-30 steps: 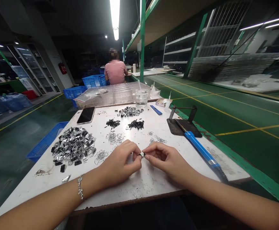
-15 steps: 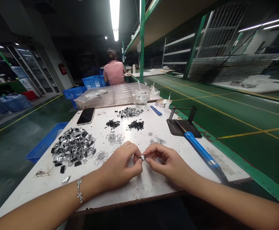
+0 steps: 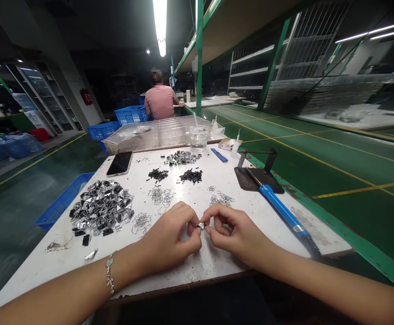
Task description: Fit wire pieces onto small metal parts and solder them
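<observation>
Between my two hands, over the front of the white table point(image 3: 217, 266), is a small shiny silver-and-black metal piece point(image 3: 201, 225). My left hand point(image 3: 173, 232) pinches its left side with thumb and forefinger. From the right, my right hand point(image 3: 234, 230) pinches the other side, its remaining fingers curled. Fingertips cover much of the piece, so its exact kind is unclear. Just beyond my hands lie small heaps of thin silver wire parts point(image 3: 161, 196), and more wire parts point(image 3: 221, 198) are further right. One loose silver piece point(image 3: 91, 254) rests near my left wrist.
A large pile of silver-and-black pieces point(image 3: 102, 207) covers the table's left. Small black parts point(image 3: 191, 176), a phone point(image 3: 119, 163) and a glass mug point(image 3: 199, 137) stand further back. A blue-handled soldering iron point(image 3: 281, 210) leans on its stand point(image 3: 260, 178) at right. A person point(image 3: 161, 100) sits beyond.
The small metal piece has tilted slightly between my fingertips. Both hands keep their pinch in nearly the same place. The whole view has shifted a little.
</observation>
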The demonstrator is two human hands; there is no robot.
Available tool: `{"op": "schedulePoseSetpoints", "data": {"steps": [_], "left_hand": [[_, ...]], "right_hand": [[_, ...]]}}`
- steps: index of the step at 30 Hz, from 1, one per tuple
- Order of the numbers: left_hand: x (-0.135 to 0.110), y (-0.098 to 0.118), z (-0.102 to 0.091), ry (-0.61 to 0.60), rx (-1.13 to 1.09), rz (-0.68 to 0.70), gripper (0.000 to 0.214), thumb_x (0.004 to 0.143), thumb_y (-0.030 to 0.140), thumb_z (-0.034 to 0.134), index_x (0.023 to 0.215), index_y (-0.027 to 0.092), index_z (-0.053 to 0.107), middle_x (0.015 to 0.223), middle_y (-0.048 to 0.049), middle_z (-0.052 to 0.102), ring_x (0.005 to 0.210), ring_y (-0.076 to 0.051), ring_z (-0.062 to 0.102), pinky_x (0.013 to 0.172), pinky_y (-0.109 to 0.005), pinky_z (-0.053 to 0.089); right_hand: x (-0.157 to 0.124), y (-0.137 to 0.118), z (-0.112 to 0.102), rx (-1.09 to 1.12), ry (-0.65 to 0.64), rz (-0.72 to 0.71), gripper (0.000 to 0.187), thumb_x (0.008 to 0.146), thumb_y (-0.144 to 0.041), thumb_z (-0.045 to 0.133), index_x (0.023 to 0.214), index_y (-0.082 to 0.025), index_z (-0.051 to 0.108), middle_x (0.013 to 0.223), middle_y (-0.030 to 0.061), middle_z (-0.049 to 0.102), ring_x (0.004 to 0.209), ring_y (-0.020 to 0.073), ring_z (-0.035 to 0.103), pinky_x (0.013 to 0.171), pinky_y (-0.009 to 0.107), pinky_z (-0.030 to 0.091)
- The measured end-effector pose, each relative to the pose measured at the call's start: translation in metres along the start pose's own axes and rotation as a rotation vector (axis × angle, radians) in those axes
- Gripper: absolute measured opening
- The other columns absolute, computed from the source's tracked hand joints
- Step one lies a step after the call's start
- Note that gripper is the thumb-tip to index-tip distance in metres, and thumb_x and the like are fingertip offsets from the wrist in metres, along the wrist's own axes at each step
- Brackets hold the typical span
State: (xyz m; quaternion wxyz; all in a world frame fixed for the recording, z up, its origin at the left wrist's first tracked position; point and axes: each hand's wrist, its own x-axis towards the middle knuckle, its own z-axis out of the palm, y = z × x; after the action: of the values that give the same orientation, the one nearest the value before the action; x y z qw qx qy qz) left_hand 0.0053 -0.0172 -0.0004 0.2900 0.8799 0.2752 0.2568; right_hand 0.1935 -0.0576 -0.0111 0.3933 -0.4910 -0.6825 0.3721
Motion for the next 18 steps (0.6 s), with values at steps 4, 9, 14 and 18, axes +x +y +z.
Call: {"op": "schedulePoseSetpoints", "data": {"steps": [4,9,14,18], "left_hand": [[0.0001,-0.0008,-0.0005,-0.002,0.006,-0.003,0.012,0.077,0.01,0.053,0.073,0.017,0.045,0.073,0.0016,0.047,0.073,-0.013,0.044,0.066,-0.025,0.035],[-0.0002,-0.0005,-0.0015,0.01,0.004,-0.003,0.009,0.081,0.013,0.052,0.074,0.017,0.048,0.075,0.0013,0.049,0.073,-0.013,0.046,0.066,-0.025,0.035],[0.0009,-0.0019,-0.0014,0.015,0.028,0.016,0.007,0.083,0.014,0.051,0.076,0.017,0.051,0.076,0.0,0.051,0.077,-0.014,0.048,0.07,-0.027,0.037],[0.0018,-0.0023,-0.0022,0.016,0.034,0.011,0.007,0.082,0.014,0.051,0.075,0.017,0.051,0.075,-0.0003,0.052,0.077,-0.014,0.048,0.071,-0.027,0.038]], "right_hand": [[0.0004,-0.0011,0.0002,-0.043,-0.012,-0.026,0.013,0.078,-0.015,0.056,0.09,-0.018,0.059,0.056,-0.0083,0.033,0.052,0.0091,0.034,0.051,0.022,0.029],[-0.0012,0.001,-0.0006,0.008,-0.011,-0.017,0.01,0.084,-0.022,0.055,0.092,-0.019,0.06,0.059,-0.0059,0.045,0.055,0.01,0.044,0.054,0.022,0.034],[-0.0003,0.0021,-0.0011,0.04,-0.011,-0.005,0.009,0.087,-0.026,0.055,0.091,-0.02,0.06,0.061,-0.0053,0.048,0.056,0.0098,0.047,0.054,0.021,0.036],[-0.0008,0.002,-0.0005,0.024,-0.007,-0.012,0.009,0.088,-0.026,0.054,0.091,-0.02,0.06,0.063,-0.0047,0.049,0.058,0.0098,0.047,0.053,0.021,0.035]]}}
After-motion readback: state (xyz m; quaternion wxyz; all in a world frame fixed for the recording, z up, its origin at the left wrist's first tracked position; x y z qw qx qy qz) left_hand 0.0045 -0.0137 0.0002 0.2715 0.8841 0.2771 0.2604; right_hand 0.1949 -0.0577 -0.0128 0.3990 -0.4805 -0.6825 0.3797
